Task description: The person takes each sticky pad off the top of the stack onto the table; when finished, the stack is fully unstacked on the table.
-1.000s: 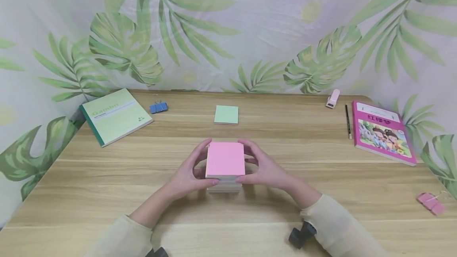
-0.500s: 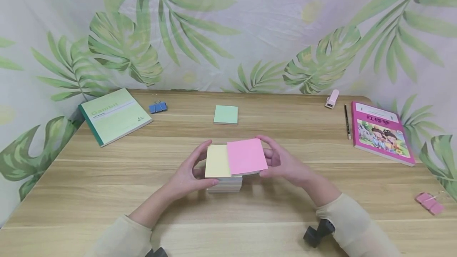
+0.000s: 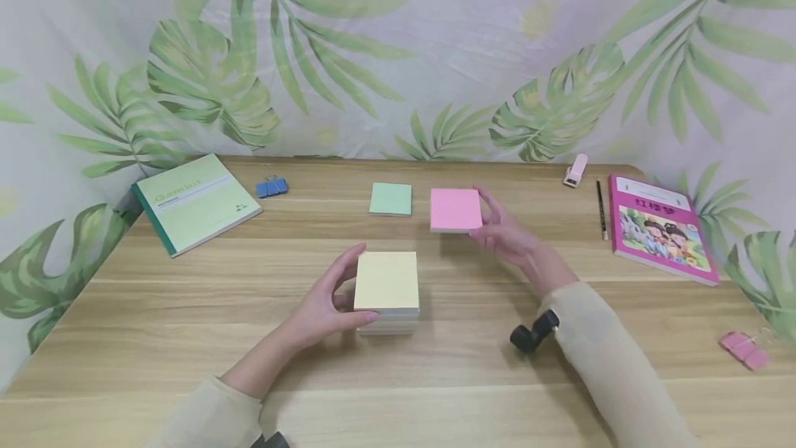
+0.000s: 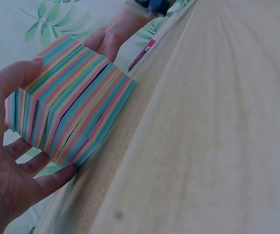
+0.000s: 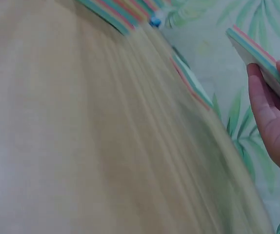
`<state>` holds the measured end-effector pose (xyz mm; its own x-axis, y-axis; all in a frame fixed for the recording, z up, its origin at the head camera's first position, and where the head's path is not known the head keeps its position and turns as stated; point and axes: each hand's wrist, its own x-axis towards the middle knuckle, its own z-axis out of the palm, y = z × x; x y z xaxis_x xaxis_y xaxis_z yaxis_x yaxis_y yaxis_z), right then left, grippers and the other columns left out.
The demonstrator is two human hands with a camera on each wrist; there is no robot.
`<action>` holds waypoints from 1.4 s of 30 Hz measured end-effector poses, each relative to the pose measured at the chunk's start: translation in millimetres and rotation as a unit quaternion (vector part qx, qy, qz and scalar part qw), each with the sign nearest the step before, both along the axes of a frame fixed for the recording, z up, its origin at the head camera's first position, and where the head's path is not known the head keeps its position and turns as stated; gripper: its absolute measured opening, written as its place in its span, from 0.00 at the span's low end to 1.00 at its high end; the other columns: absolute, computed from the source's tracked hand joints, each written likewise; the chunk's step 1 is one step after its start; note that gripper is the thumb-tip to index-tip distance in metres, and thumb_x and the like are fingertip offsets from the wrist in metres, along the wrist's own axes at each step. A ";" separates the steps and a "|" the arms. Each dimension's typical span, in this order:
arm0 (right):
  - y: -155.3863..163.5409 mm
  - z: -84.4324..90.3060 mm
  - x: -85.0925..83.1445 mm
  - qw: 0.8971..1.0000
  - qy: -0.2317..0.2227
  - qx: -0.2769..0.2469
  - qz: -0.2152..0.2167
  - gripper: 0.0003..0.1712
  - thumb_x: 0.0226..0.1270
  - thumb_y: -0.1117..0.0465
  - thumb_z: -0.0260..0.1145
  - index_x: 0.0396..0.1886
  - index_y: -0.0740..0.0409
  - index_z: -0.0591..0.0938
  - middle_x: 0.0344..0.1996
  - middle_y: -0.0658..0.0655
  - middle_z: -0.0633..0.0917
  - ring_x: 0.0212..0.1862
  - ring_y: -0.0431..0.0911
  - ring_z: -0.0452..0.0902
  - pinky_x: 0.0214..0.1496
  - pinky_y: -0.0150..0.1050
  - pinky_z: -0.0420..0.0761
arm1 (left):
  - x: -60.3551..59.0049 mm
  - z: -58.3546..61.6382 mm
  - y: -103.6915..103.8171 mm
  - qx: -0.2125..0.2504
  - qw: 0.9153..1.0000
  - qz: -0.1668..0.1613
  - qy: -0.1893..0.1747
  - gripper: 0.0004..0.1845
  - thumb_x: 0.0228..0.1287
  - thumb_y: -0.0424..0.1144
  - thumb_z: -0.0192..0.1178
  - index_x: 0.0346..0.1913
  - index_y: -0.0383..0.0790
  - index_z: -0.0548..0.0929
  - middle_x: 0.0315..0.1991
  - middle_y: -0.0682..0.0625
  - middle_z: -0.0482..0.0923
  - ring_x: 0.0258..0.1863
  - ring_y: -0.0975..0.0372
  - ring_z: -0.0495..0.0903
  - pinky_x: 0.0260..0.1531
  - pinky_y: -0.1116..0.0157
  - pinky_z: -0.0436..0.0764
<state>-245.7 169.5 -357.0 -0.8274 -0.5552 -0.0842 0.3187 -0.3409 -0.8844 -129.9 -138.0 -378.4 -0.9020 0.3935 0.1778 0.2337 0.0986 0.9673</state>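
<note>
- Now, in the head view, the right hand point(image 3: 506, 234) holds a thin pink-topped pad point(image 3: 457, 210) up in the centre-right of the frame, just beside the green pad point(image 3: 390, 198) lying on the tabletop point(image 3: 186, 337). A second ago that pink slab sat on top of the note stack point(image 3: 387, 290); it has been slid off to the right and carried away from it, so the stack now shows a yellow top.
- The left hand point(image 3: 323, 306) grips the stack's left side at centre frame, thumb at the near edge, fingers at the far edge. Judging by this, the stack is being split into separate pads laid in a row.
- From the left wrist view, the left hand point(image 4: 8, 170) wraps the striped stack point(image 4: 69, 100) at the upper left; its layers sit slightly stepped.
- From the right wrist view, the right hand point(image 5: 276, 112) pinches the pad point(image 5: 259, 58) at the right edge; the frame is motion-blurred and the pad is cut off.
- Whether the pink pad touches the tabletop yet cannot be told.
</note>
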 end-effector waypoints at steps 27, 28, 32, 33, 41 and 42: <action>-27.1 -23.4 -76.1 0.984 -0.048 0.167 -0.036 0.53 0.51 0.84 0.47 0.66 0.40 0.34 0.64 0.61 0.47 0.47 0.53 0.69 0.45 0.40 0.73 | 4.5 8.2 -0.2 -0.001 1.000 0.004 -0.012 0.48 0.40 0.29 0.68 0.64 0.52 0.52 0.56 0.44 0.61 0.56 0.53 0.60 0.45 0.57 0.70; -27.7 -23.0 -76.8 0.983 -0.043 0.173 -0.034 0.53 0.51 0.84 0.47 0.66 0.41 0.34 0.64 0.62 0.47 0.46 0.54 0.69 0.44 0.40 0.73 | 5.6 10.4 0.2 0.001 1.000 0.003 -0.011 0.48 0.40 0.28 0.68 0.64 0.50 0.52 0.56 0.43 0.61 0.56 0.52 0.59 0.45 0.56 0.70; -30.7 -19.4 -78.6 0.981 -0.031 0.191 -0.022 0.53 0.52 0.82 0.48 0.66 0.42 0.32 0.64 0.64 0.44 0.46 0.54 0.67 0.47 0.43 0.71 | 6.0 13.2 1.2 0.008 1.000 0.000 -0.002 0.47 0.40 0.26 0.67 0.64 0.46 0.52 0.56 0.40 0.61 0.56 0.50 0.59 0.45 0.54 0.70; -31.2 -18.2 -78.6 0.981 -0.029 0.193 -0.020 0.53 0.53 0.82 0.49 0.66 0.43 0.31 0.64 0.64 0.42 0.48 0.55 0.66 0.49 0.44 0.70 | 5.2 11.5 0.9 0.007 1.000 0.001 -0.001 0.48 0.40 0.26 0.67 0.64 0.47 0.52 0.56 0.41 0.61 0.56 0.51 0.59 0.45 0.55 0.70; -20.6 -7.6 -73.1 0.974 0.000 0.225 -0.032 0.48 0.58 0.73 0.54 0.66 0.51 0.33 0.64 0.64 0.42 0.60 0.54 0.53 0.59 0.46 0.56 | 0.5 -1.4 -1.0 0.003 1.000 0.001 -0.003 0.48 0.40 0.33 0.69 0.64 0.55 0.53 0.56 0.45 0.61 0.56 0.54 0.60 0.45 0.57 0.70; -18.1 -5.4 -71.5 0.973 0.006 0.227 -0.030 0.47 0.59 0.72 0.54 0.66 0.52 0.33 0.64 0.65 0.44 0.61 0.54 0.52 0.60 0.46 0.54 | 0.7 -1.4 -1.1 0.006 1.000 0.000 -0.007 0.48 0.40 0.33 0.69 0.64 0.56 0.53 0.56 0.45 0.61 0.56 0.54 0.60 0.45 0.58 0.71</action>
